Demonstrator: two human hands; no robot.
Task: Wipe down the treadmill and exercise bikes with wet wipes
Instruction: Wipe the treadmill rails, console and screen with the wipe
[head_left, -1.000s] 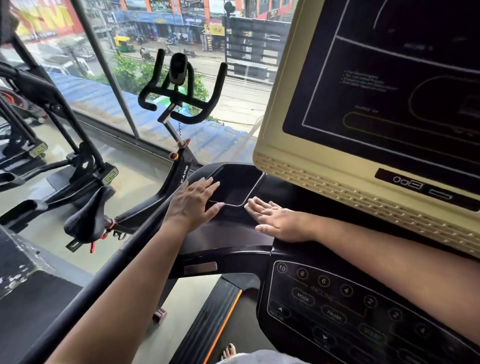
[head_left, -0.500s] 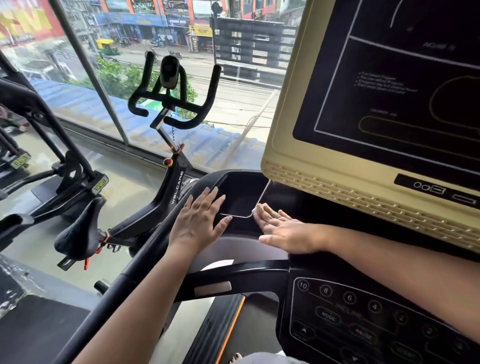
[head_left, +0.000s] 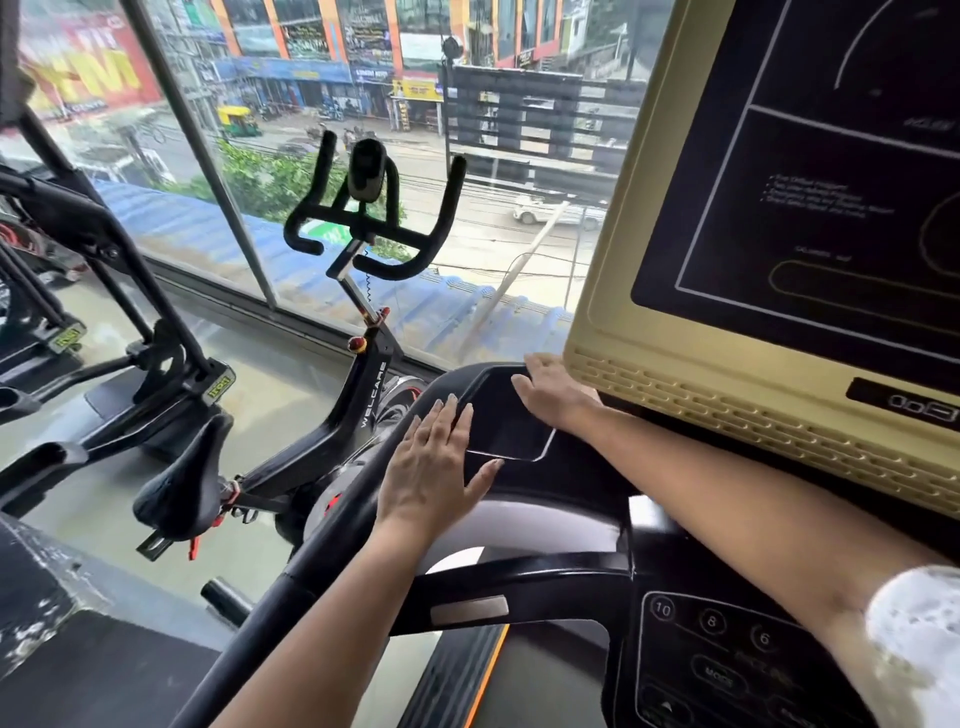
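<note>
Step in hand: the tray (head_left: 506, 423) of the treadmill (head_left: 597, 322). The left hand (head_left: 431, 467) lies flat on its near rim and the right hand (head_left: 550, 389) presses flat at its far edge. Neither hand grasps anything, and no wipe shows. Next, probably: the bike (head_left: 363, 405) alongside.

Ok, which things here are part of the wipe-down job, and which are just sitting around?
Part of the job: treadmill tray, treadmill console, exercise bike, left hand, right hand. No wipe shows.
Just around: window frame, white car, auto-rickshaw outside.
</note>
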